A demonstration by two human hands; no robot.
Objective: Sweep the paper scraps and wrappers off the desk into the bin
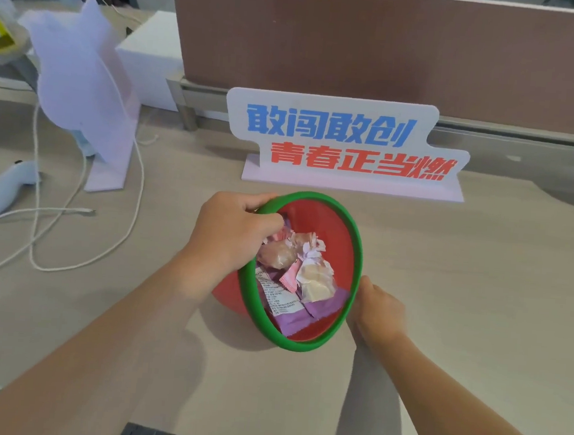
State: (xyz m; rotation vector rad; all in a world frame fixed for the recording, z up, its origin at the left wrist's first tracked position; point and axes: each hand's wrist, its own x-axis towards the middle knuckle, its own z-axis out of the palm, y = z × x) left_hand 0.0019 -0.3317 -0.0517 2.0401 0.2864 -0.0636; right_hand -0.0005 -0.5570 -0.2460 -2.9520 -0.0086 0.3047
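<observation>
A small red bin [332,234] with a green rim sits tilted toward me on the beige desk [461,299]. Inside lie several crumpled wrappers [303,277], pink, white and purple. My left hand [233,233] reaches over the bin's left rim, fingers curled down onto a pink wrapper inside. My right hand [379,310] presses against the bin's outer right rim, steadying it.
A white sign [346,143] with blue and red characters stands just behind the bin. A white cat-shaped stand [86,91], a white cable [73,210] and a grey handheld device [6,188] lie at the left. A brown partition [395,47] closes the back.
</observation>
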